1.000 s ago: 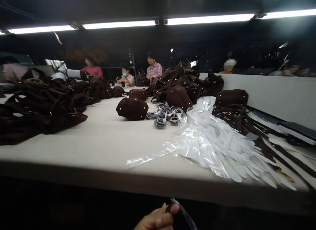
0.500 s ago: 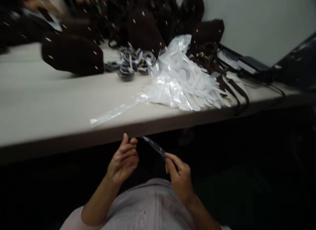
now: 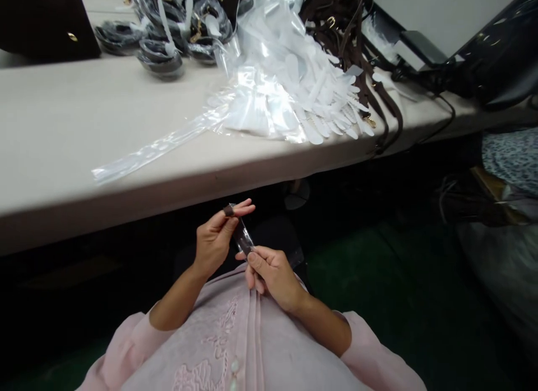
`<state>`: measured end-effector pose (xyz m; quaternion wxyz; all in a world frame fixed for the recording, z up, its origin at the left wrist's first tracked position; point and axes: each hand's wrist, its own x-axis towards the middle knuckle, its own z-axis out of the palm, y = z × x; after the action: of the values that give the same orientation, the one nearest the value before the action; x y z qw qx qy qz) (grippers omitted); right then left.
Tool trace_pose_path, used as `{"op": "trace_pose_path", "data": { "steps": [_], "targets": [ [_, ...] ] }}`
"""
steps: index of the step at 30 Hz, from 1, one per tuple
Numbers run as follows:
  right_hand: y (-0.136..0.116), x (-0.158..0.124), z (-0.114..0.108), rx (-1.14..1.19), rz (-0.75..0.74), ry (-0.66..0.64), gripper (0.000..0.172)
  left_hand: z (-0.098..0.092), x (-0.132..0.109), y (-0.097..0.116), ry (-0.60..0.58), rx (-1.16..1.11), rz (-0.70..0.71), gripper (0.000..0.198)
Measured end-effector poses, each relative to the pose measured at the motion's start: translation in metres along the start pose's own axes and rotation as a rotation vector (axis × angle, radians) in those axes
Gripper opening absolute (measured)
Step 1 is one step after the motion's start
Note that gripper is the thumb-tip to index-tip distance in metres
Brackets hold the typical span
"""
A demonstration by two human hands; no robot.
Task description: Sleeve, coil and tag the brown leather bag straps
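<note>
The left hand (image 3: pixel 214 240) was curled almost shut, and its fingers (image 3: pixel 239 209) pinched the top of a small clear plastic sleeve (image 3: pixel 242 238) with a dark strip (image 3: pixel 228 210) at its end. The right hand (image 3: pixel 273 273) was curled too and held the low end. Both arms bent in over the pink shirt (image 3: pixel 235 346). Past the hands was a pale table (image 3: pixel 84 127) with a pile of plastic bags (image 3: pixel 269 88).

The left hand (image 3: pixel 214 241) and right hand (image 3: pixel 273 274) pinch a clear plastic sleeve (image 3: pixel 242 238) (something dark inside).
</note>
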<state>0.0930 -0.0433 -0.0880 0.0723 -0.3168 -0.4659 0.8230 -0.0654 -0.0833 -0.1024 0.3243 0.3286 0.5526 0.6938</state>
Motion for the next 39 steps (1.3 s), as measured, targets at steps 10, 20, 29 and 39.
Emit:
{"op": "trace_pose_path", "data": {
  "steps": [10,20,29,39],
  "targets": [
    [-0.006,-0.013,-0.014,0.348,0.08,0.038,0.043,-0.02,-0.01,-0.02,-0.64,0.42,0.222,0.034],
    [-0.016,-0.007,-0.031,0.408,0.206,0.037,0.031,-0.025,-0.016,-0.041,-0.826,0.535,0.147,0.036],
    [-0.008,0.009,-0.053,-0.456,0.018,0.058,0.026,-0.035,-0.04,-0.02,-0.943,0.609,-0.137,0.025],
    [-0.043,0.028,-0.056,-0.703,-0.515,-0.228,0.033,-0.022,-0.048,0.03,-0.728,-0.12,-0.49,0.03]
  ]
}}
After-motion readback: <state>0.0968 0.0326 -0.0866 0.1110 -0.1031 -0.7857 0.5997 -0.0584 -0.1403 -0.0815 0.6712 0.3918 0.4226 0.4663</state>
